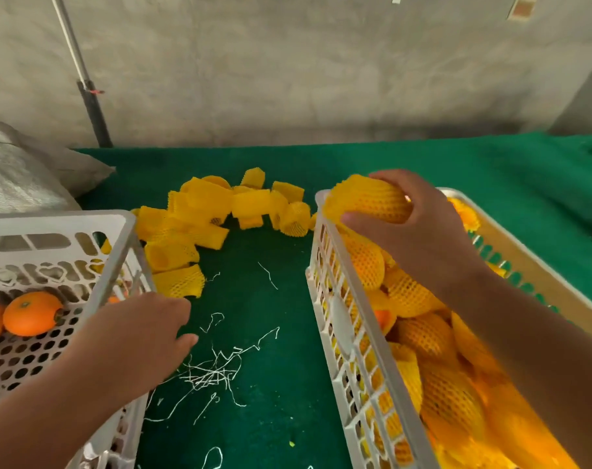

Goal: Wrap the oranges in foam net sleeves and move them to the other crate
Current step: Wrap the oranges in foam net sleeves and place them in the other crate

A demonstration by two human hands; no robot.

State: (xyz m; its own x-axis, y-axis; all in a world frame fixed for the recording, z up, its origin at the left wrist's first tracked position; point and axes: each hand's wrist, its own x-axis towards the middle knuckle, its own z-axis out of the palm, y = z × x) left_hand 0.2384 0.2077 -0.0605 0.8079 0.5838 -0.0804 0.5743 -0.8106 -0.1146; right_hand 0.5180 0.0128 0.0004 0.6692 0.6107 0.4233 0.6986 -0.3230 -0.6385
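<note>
A sleeved orange (372,201) is gripped from above by the right hand (419,225), fingers curled over its far side and thumb pressed to its near side; it is held over the far left corner of the right crate (348,319), just above the rim. The right crate is seen filled with wrapped oranges (419,333), each enclosed in yellow foam net. The left hand (142,336) is held low over the green table covering (270,384), beside the near right corner of the left crate (118,238); its fingers are loosely bent and nothing is seen held in them. Two bare oranges (30,316) are visible on the perforated floor of the left crate. A pile of empty foam net sleeves (213,211) is spread on the covering between the two crates, toward the far side; the nearest sleeve lies just beyond the left fingertips, apart from them. Loose white threads (216,367) are scattered on the covering nearer the viewer. A grey woven sack (20,170) is seen behind the left crate, and a dark pole (94,113) stands against the grey wall (321,62).
</note>
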